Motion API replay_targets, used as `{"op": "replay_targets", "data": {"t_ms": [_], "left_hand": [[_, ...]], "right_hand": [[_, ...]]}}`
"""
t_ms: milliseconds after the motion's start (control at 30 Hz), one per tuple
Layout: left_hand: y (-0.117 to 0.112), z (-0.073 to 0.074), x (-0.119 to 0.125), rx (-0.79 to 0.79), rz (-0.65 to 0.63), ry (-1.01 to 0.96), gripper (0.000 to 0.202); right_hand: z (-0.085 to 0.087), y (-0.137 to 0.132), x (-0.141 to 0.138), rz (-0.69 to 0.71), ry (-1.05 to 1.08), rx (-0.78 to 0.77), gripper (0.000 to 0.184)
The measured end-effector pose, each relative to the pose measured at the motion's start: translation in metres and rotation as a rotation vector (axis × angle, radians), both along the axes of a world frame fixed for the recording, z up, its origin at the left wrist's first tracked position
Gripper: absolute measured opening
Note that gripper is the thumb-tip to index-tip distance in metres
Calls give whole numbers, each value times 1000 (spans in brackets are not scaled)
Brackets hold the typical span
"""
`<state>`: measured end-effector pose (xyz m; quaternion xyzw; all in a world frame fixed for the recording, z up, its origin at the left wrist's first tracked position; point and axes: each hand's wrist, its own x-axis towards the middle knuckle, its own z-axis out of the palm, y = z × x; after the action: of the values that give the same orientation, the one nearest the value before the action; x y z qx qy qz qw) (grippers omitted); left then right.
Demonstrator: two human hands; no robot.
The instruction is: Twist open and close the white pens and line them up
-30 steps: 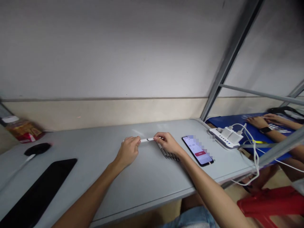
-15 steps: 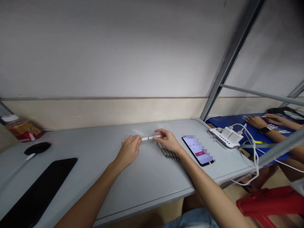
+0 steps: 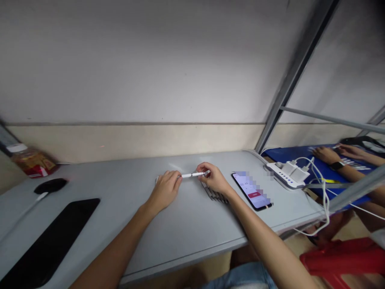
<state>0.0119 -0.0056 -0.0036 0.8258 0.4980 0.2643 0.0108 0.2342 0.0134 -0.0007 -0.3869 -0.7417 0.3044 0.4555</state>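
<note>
A slim white pen [image 3: 188, 175] with a dark band lies level between my two hands, just over the grey desk. The fingers of my left hand [image 3: 167, 188] are closed round its left part. At the opposite end, my right hand [image 3: 213, 178] pinches the greyish tip between thumb and fingers. Whether that tip is a separate piece, I cannot tell. Beneath my right hand and wrist several grey pens [image 3: 217, 196] lie side by side, partly covered by the hand. Right of these rests a phone [image 3: 251, 192] with a lit timer screen.
A white power strip [image 3: 285, 176] with plugs and cables is at the desk's right end. On the left are a bottle [image 3: 33, 161], a round black charger [image 3: 50, 186] and a dark slab [image 3: 57, 241]. Beyond a metal post, another person's hands [image 3: 326, 154] work over a blue surface.
My right hand has shifted slightly along the pen to its tip, and more of the pen's right part shows. My left hand stays closed on the pen.
</note>
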Motion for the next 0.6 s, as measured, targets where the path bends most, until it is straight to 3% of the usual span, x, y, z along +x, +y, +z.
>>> {"op": "replay_targets", "data": {"t_ms": [133, 300, 400, 600], "left_hand": [[0, 0, -1, 0, -13, 0, 22], [-1, 0, -2, -55, -24, 30, 22], [-1, 0, -3, -91, -26, 36, 25], [3, -2, -8, -64, -64, -7, 31]], "right_hand": [[1, -2, 0, 5, -103, -39, 23], [2, -3, 2, -54, -198, 154, 10], [1, -1, 4, -99, -276, 266, 14], [-1, 3, 12, -164, -396, 295, 19]]}}
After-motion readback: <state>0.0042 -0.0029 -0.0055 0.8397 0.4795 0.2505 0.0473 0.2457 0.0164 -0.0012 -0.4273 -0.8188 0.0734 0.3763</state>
